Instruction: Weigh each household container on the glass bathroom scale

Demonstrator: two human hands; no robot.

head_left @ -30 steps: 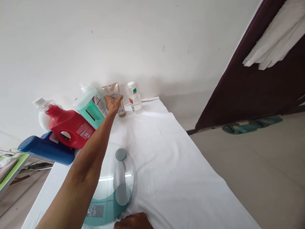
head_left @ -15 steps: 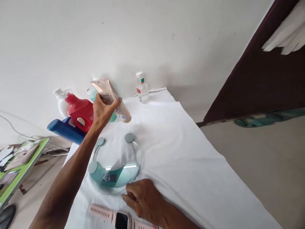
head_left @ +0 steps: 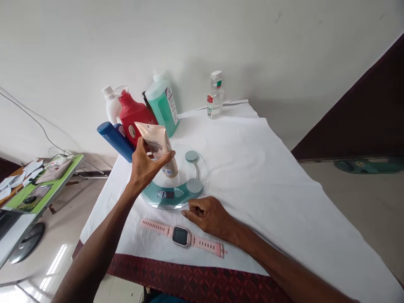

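My left hand (head_left: 145, 166) grips a beige squeeze tube (head_left: 160, 145) between thumb and fingers. The tube is cap end down over the round glass scale (head_left: 181, 193); whether its cap touches the glass I cannot tell. Lit digits show on the scale's display (head_left: 165, 194). Curled into a loose fist, my right hand (head_left: 210, 214) rests on the white cloth by the scale's near right edge, with nothing visible in it. A pink-strapped smartwatch (head_left: 180, 235) lies flat just in front of the scale.
Behind the tube stand a red jug (head_left: 135, 113), a white bottle (head_left: 112, 105) and a green bottle (head_left: 162, 105). A blue bottle (head_left: 115, 141) leans at the left. A small clear bottle (head_left: 215, 97) stands near the wall. A green-topped table (head_left: 74, 162) is at far left.
My left hand has brought the tube from beside the bottles to over the scale, more upright. My right hand stays by the scale's edge. The view has shifted, showing the whole watch.
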